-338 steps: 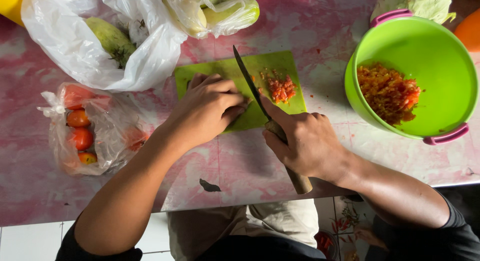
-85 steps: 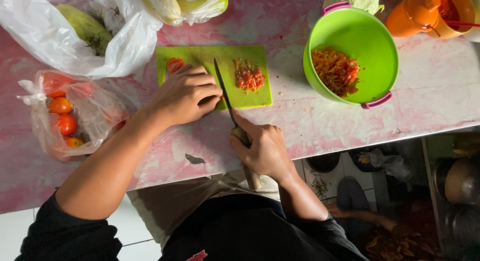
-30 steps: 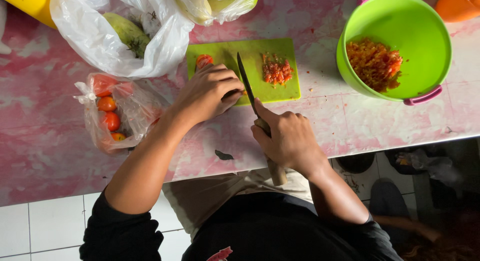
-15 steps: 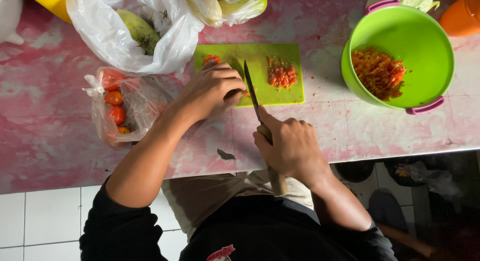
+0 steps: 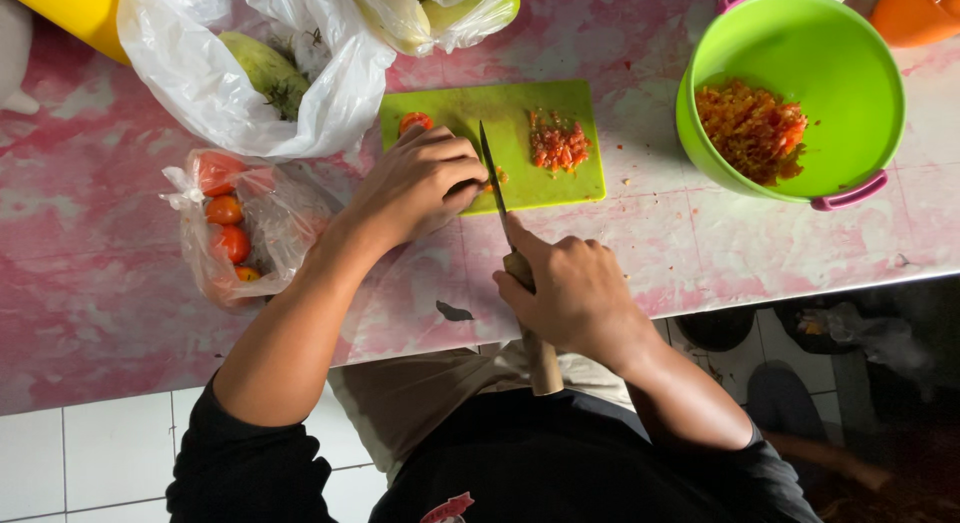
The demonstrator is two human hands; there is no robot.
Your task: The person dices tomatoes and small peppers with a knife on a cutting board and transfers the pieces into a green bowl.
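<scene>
Presently the left hand [image 5: 420, 183] is pinning a soft, slippery tomato [image 5: 415, 123] on the cutting board [image 5: 560, 188]; the right hand [image 5: 570, 288] is gripping the knife [image 5: 492, 178] handle, blade resting beside the fingers.

one knife [image 5: 492, 178], one cutting board [image 5: 560, 188], one green bowl [image 5: 850, 83], three plastic bags [image 5: 330, 93]

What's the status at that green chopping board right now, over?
Right hand grips wooden-handled knife. Left hand pins red tomato piece on green plastic cutting board. Chopped red pile beside blade, nothing blocking.

Pink marbled counter [image 5: 90, 273], white-tiled floor [image 5: 90, 453]
</scene>
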